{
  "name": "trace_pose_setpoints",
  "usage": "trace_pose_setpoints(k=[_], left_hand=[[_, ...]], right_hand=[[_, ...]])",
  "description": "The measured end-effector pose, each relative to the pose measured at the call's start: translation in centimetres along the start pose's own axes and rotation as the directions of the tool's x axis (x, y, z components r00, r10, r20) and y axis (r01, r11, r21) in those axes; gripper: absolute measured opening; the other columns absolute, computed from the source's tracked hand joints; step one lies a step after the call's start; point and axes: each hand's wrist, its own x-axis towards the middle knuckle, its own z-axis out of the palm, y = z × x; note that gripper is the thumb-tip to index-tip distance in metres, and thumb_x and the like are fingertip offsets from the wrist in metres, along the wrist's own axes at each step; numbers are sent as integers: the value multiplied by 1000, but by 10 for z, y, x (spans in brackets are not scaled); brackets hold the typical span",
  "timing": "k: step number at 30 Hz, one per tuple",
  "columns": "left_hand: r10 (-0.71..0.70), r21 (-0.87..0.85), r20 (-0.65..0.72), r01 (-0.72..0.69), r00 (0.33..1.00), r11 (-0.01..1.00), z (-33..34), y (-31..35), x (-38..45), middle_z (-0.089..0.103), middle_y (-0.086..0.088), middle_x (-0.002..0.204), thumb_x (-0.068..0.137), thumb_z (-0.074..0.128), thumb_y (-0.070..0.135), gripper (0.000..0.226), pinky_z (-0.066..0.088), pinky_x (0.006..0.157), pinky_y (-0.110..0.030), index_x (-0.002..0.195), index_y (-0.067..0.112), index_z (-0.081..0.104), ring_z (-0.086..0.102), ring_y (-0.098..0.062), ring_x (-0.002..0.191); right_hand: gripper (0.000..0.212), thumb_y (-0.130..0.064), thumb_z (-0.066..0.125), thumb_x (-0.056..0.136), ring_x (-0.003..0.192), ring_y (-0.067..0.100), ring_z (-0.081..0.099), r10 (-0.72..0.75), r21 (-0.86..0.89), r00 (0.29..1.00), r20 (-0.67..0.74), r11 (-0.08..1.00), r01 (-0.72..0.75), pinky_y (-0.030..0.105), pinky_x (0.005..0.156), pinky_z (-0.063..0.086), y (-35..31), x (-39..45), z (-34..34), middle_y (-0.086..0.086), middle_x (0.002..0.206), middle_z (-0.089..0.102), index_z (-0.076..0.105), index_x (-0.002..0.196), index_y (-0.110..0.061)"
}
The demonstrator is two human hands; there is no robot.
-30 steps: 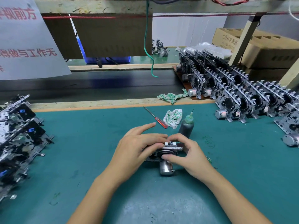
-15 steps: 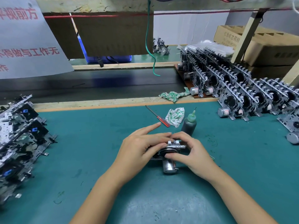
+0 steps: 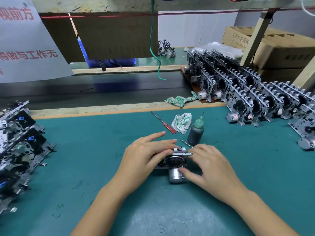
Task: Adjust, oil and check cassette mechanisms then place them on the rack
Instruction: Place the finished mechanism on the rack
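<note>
Your left hand (image 3: 144,154) and right hand (image 3: 209,165) meet in the middle of the frame, low on the green mat (image 3: 85,167). Both are on one mechanism (image 3: 175,159), which sits on the mat between them. Your left fingers curl over its left side and top and hold it, with the pointer finger sticking out straight. Your right hand pinches it too: the thumb touches the round silver motor (image 3: 174,175) at the bottom and the fingers rest on the top right edge. I think you are checking or adjusting it now. To do this well, hold the frame still with your left hand and let only your right fingers do the small work. Press softly, since the little metal parts look thin and could bend. Keep it flat on the mat so it cannot drop. A thin metal tool (image 3: 186,143) pokes out just above your right fingers; I cannot tell if you hold it. The oil bottle (image 3: 196,132) stands just behind your hands, so do not bump it when you lift. The screwdriver (image 3: 163,122) and a rag (image 3: 181,122) lie beside it. The rack rows (image 3: 255,96) fill the right side, and more mechanisms are piled at the left edge (image 3: 17,142). The mat is bare near your arms at the bottom, so that is your room to move. Going right, lift high over the bottle.
</note>
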Motion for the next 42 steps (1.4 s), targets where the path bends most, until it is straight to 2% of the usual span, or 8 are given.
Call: trace_pose_setpoints(k=[8,10,13,17,24,28,35,42], left_hand=[[18,8,4,-18,1000,1000,-1,0,1,51,42,119,90,50,35,27,41,102,-31,106,37,71,43,9,124],[28,10,8,-28,1000,1000,-1,0,0,49,42,120,90,51,34,26,41,102,-31,106,36,71,44,7,124],[26,14,-1,-26,1000,1000,0,0,0,48,44,118,90,51,35,27,41,102,-30,106,36,72,44,6,125],[20,13,-19,-19,1000,1000,1,-3,-1,52,42,118,89,52,35,25,43,99,-28,105,37,72,47,6,123],[47,23,-47,-46,998,999,2,-5,-1,56,37,117,90,45,46,32,41,99,-21,106,38,71,44,5,126],[46,21,-31,-45,998,999,2,-5,-1,54,41,116,90,43,47,33,41,99,-20,107,39,70,43,8,126],[25,-1,-18,-25,1000,1000,1,-6,-3,56,38,115,90,54,35,26,42,100,-23,109,39,70,43,6,127],[-1,-18,-3,1,1000,1000,0,-4,-3,60,34,115,89,53,34,27,40,101,-21,109,42,69,40,9,127]], right_hand=[[40,-53,52,81,90,14,60,-47,-49,999,11,998,48,26,82,44,4,2,-5,-13,88,67,73,87,-19],[42,-58,60,74,100,5,53,78,178,996,37,980,-84,21,87,38,5,8,-9,-20,98,63,68,105,-30],[47,-50,72,66,108,0,52,193,587,971,145,773,-241,15,92,37,-2,21,-9,-24,102,60,57,110,-46],[39,-32,78,63,104,5,60,187,743,968,170,620,-251,28,95,44,-8,29,-3,-20,102,66,63,98,-36],[32,-30,79,63,105,7,61,218,778,960,177,566,-272,33,98,44,-7,27,3,-11,102,69,69,93,-27],[35,-15,86,65,101,10,61,225,748,958,176,602,-279,38,96,45,-8,28,4,-9,100,67,66,91,-28],[30,-15,87,63,94,9,62,198,729,968,153,638,-246,31,91,46,-6,28,5,-8,93,66,68,87,-18],[31,-16,85,67,97,7,62,197,720,965,176,642,-262,28,91,45,-9,26,1,-12,96,68,68,92,-23]])
